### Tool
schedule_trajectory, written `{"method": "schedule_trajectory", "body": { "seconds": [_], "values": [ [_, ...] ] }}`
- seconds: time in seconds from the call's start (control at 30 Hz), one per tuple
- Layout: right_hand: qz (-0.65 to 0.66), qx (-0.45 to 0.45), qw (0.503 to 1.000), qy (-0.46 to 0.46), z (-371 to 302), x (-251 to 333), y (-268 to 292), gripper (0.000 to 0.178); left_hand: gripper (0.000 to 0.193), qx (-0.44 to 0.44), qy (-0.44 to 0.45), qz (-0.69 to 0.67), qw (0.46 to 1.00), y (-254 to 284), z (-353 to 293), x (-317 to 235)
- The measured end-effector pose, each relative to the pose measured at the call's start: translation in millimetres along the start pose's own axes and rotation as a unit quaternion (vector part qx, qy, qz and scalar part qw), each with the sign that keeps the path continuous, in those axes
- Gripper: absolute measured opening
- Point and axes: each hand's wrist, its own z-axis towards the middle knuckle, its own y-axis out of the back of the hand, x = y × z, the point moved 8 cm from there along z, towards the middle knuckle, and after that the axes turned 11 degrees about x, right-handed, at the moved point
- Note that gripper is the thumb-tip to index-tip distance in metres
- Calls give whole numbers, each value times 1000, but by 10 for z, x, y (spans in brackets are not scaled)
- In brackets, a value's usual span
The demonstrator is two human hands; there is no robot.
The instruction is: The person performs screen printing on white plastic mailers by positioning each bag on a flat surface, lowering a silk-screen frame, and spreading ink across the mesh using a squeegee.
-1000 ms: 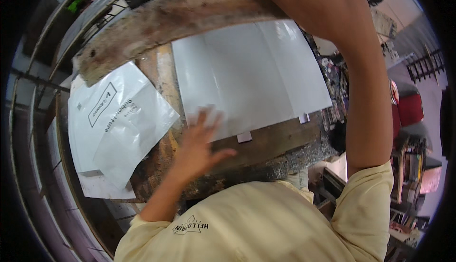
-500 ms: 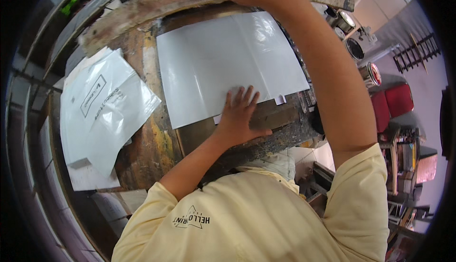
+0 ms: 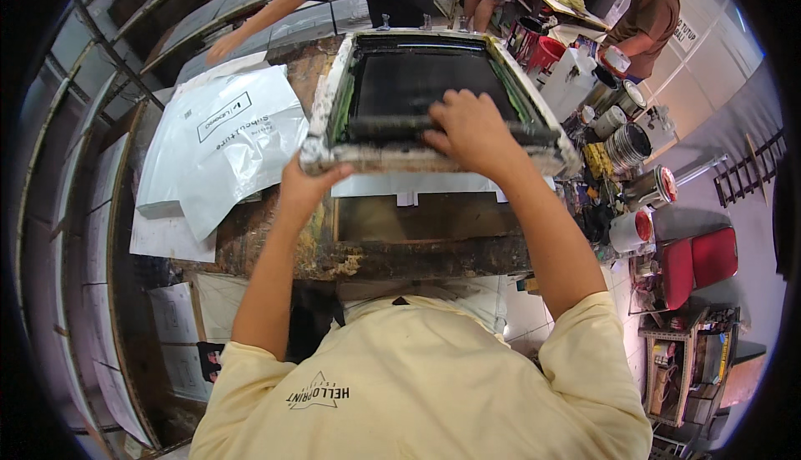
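A screen printing frame (image 3: 548, 113), whitish with a black ink-covered mesh, lies over the worktable in front of me. My left hand (image 3: 302, 191) grips its near left corner, thumb along the front edge and the other fingers mostly hidden. Across the near end of the mesh runs a dark squeegee (image 3: 380, 131). My right hand (image 3: 477, 133) is closed over the squeegee, right of the frame's middle. Below the frame's front edge a strip of white plastic sheet (image 3: 450, 184) shows; the rest of it is covered.
White printed plastic bags (image 3: 250, 155) lie stacked on the table's left. Beyond them a co-worker's hand (image 3: 224, 46) reaches in. Ink cans (image 3: 627, 144) crowd the right side, with a red chair (image 3: 714, 256) farther off. Drying racks (image 3: 104, 201) line the left.
The printing frame has come down over the white sheet. My left hand went from lying flat on the sheet to the frame's corner; my right came back from the far side to the squeegee.
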Motion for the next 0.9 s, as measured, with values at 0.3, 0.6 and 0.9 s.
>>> {"method": "schedule_trajectory", "body": {
  "seconds": [0.3, 0.6, 0.9],
  "values": [
    [181, 43, 982, -40, -409, 292, -994, 36, 104, -18, -12, 313, 950, -187, -204, 794],
    [135, -20, 990, -21, 572, -346, -1273, 48, 128, -1, 29, 349, 937, -177, -265, 849],
    [95, -11, 995, 2, 2422, -1620, -1493, 38, 141, -17, -10, 369, 929, -158, -251, 777]
  ]
}}
